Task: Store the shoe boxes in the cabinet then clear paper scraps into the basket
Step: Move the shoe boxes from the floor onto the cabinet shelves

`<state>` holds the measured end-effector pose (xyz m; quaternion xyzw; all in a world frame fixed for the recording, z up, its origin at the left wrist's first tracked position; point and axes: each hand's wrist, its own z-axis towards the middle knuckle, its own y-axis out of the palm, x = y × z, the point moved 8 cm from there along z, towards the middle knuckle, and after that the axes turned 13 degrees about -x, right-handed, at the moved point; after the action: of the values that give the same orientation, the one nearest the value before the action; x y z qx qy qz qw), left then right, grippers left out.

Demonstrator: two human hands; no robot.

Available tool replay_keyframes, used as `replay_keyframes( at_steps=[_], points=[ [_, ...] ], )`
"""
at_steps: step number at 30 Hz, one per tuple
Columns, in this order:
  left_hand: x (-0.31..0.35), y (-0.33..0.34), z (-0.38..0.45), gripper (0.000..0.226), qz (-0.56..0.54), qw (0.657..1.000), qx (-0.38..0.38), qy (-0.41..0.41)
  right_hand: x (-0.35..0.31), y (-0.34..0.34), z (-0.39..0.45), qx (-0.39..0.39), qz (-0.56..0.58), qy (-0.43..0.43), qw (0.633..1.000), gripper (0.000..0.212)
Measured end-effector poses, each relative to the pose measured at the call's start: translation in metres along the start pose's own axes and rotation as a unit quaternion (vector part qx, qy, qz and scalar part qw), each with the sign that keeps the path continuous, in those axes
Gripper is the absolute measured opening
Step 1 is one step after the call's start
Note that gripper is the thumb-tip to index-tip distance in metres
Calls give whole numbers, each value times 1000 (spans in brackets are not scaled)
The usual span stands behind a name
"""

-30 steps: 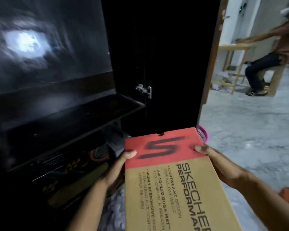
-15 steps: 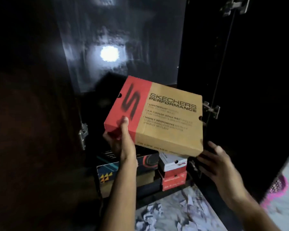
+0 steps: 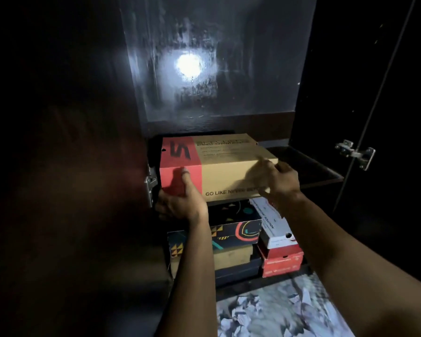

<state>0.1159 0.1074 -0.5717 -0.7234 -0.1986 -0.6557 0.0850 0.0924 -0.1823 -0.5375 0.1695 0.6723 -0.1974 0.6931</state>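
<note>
1. A tan box point(image 3: 229, 173) with a red end sat at the mouth of a dark cabinet point(image 3: 83, 166), resting on top of a stack of other boxes.
2. The left hand point(image 3: 180, 203) gripped the box's red lower left corner, thumb pressed up against the front face and fingers curled underneath.
3. The right hand point(image 3: 275, 178) lay against the box's right front edge, fingers spread loosely over the corner; how firmly it held could not be told.
4. Below, a black patterned box point(image 3: 236, 229) lay on a tan one, which sat on a dark one.
5. Just right of these, a white box point(image 3: 275, 224) rested tilted on red boxes point(image 3: 282, 261).
6. Crumpled paper scraps point(image 3: 265, 312) covered the floor in front of the cabinet, between the forearms.
7. A bright light glared off the glossy back panel point(image 3: 216, 69) above the box.
8. A metal hinge point(image 3: 355, 153) showed on the open right door.
</note>
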Motion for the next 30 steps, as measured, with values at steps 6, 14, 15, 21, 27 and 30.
replay_keyframes(
  at_steps=[6,14,15,21,27,30],
  points=[
    [-3,-2,1,86,3,999,4,46,-9,23,14,-53,-10,4,999,56],
    [0,10,-79,67,-2,981,-2,195,-6,-32,-47,-20,-44,-9,999,57],
    [-2,21,-96,62,2,975,-37,218,-4,-44,-64,-17,-50,-10,999,54],
    [-57,110,-203,17,-12,937,-316,150,23,-148,-156,-26,-138,-11,990,18],
    [-156,171,-347,12,60,841,-536,36,77,-306,-273,66,-145,55,986,14],
    [-223,192,-419,21,124,783,-609,-22,118,-393,-336,155,-134,99,974,12]
  ],
)
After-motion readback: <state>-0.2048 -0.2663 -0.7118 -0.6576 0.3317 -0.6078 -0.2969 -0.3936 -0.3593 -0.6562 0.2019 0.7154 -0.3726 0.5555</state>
